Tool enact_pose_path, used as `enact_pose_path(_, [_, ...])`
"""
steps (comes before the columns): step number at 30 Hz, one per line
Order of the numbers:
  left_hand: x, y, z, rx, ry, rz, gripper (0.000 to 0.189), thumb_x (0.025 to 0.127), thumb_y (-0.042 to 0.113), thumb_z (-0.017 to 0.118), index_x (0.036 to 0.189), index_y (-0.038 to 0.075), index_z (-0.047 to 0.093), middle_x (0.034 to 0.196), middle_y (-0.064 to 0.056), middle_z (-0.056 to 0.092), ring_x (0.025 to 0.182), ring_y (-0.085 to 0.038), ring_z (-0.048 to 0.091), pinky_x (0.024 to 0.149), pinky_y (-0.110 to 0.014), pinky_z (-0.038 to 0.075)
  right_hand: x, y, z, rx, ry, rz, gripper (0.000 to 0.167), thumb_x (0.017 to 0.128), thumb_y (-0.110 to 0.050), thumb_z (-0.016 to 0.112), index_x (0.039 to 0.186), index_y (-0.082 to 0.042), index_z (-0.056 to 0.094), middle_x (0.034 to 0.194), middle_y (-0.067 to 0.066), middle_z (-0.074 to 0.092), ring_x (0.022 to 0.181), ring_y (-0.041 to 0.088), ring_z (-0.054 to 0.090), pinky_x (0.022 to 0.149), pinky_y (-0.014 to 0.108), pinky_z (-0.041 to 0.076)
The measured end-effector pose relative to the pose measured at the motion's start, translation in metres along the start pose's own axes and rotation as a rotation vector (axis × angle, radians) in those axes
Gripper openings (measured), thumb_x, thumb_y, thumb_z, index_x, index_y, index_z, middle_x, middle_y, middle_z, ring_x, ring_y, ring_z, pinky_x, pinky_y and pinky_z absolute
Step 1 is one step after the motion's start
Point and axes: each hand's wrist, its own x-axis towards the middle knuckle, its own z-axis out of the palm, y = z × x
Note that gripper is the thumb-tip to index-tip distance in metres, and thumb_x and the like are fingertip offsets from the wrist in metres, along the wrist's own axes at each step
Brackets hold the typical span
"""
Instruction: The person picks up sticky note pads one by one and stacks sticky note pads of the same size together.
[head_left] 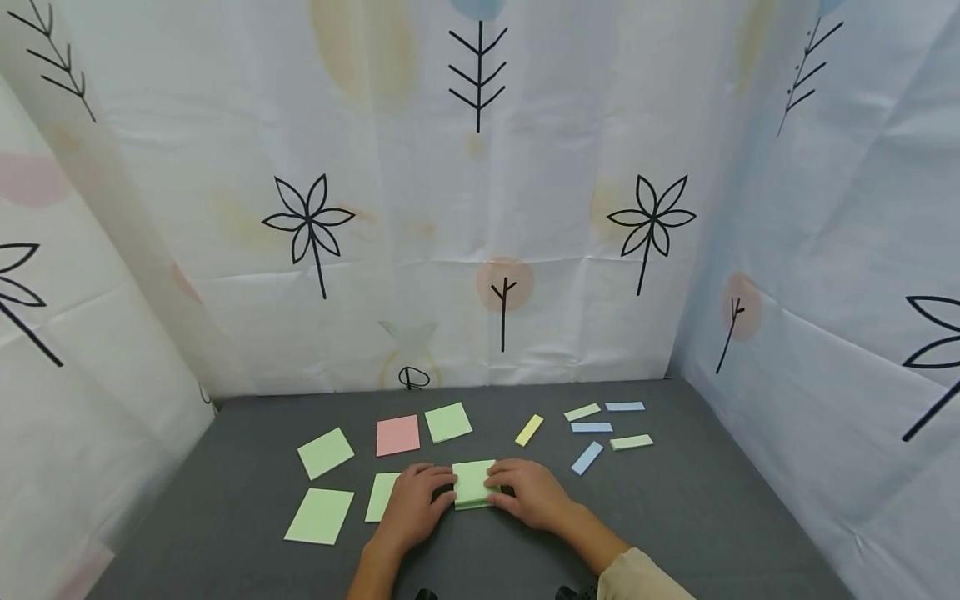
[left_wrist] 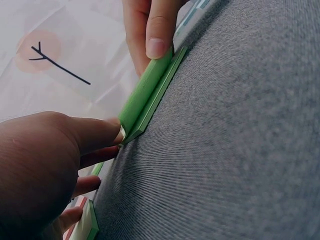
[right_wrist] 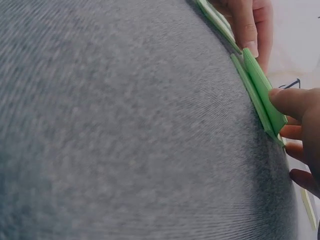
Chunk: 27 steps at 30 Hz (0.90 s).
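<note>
Pinching upper green pad [head_left: 473,478]: left hand [head_left: 412,505], right hand [head_left: 534,494]

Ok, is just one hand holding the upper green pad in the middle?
No, the left hand and the right hand grip the upper green pad from opposite sides.

No words, labels, brands or numbers can be read. The cloth wall [head_left: 420,150] carries black line drawings of leaves and flowers; low on it, just above the back edge of the bench [head_left: 697,517], one small looped mark [head_left: 408,379] is letter-like but unreadable. The green stack [head_left: 473,482], loose square notes [head_left: 319,517] and narrow strips [head_left: 587,458] show no legible writing.
</note>
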Motion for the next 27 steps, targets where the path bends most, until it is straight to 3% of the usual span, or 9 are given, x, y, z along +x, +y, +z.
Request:
enact_pose_path(5, [0.000,0.001,-0.001,-0.007,0.007,0.006,0.024,0.088,0.023,0.071,0.109,0.013,0.075,0.114,0.000,0.068,0.115,-0.031,0.055,0.097,-0.056,0.039,0.003,0.000,-0.001,0.039,-0.063,0.091,0.021,0.089,-0.029,0.070,0.102,-0.013,0.076,0.111,0.001,0.068,0.107,0.018,0.062,0.088,0.040,0.050])
enact_pose_path(10, [0.000,0.001,-0.002,-0.013,0.001,0.007,0.024,0.088,0.023,0.072,0.109,0.013,0.075,0.114,0.000,0.068,0.115,-0.031,0.055,0.097,-0.056,0.040,0.003,0.001,0.001,0.047,-0.084,0.117,0.021,0.090,-0.030,0.070,0.102,-0.015,0.076,0.111,-0.001,0.068,0.108,0.017,0.062,0.089,0.039,0.050])
enact_pose_path(22, [-0.001,0.002,-0.002,-0.010,-0.040,-0.019,0.032,0.084,0.030,0.075,0.111,0.013,0.074,0.116,-0.001,0.067,0.118,-0.033,0.053,0.099,-0.057,0.037,-0.001,-0.001,0.005,0.091,-0.033,0.150,0.020,0.089,-0.027,0.071,0.103,-0.014,0.076,0.112,0.001,0.068,0.109,0.019,0.062,0.090,0.042,0.049])
enact_pose_path(27, [-0.001,0.002,-0.002,0.018,-0.059,-0.021,0.041,0.080,0.035,0.078,0.113,0.013,0.073,0.119,-0.001,0.066,0.119,-0.033,0.052,0.099,-0.057,0.037,-0.003,-0.001,0.009,0.183,0.002,0.194,0.020,0.088,-0.025,0.072,0.102,-0.011,0.075,0.112,0.003,0.068,0.109,0.022,0.062,0.092,0.044,0.048])
